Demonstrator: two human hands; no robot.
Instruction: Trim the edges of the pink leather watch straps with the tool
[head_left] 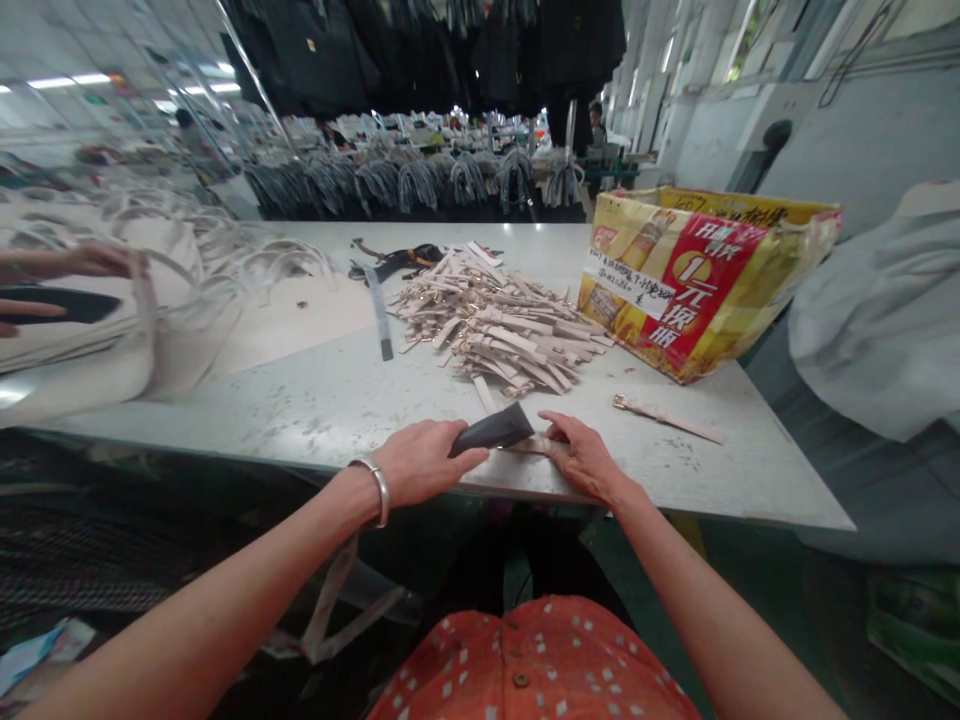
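Note:
My left hand (421, 464), a metal bangle on its wrist, is closed around a dark wedge-shaped tool (495, 431) at the near table edge. The tool's broad end rests on a beige strap piece (529, 445). My right hand (582, 457) presses fingers down on that same strap, just right of the tool. A big heap of similar beige strap pieces (501, 329) with gold ends lies behind my hands on the grey table (330, 400). One single strap with a gold buckle (664, 417) lies apart to the right.
A yellow and red cardboard box (697, 280) stands at the right back. Another person's hands (97, 262) handle pale bags (82, 340) at the left. A ruler-like strip (379, 312) and dark straps (405, 260) lie mid-table. Grey cloth (877, 310) hangs at the right.

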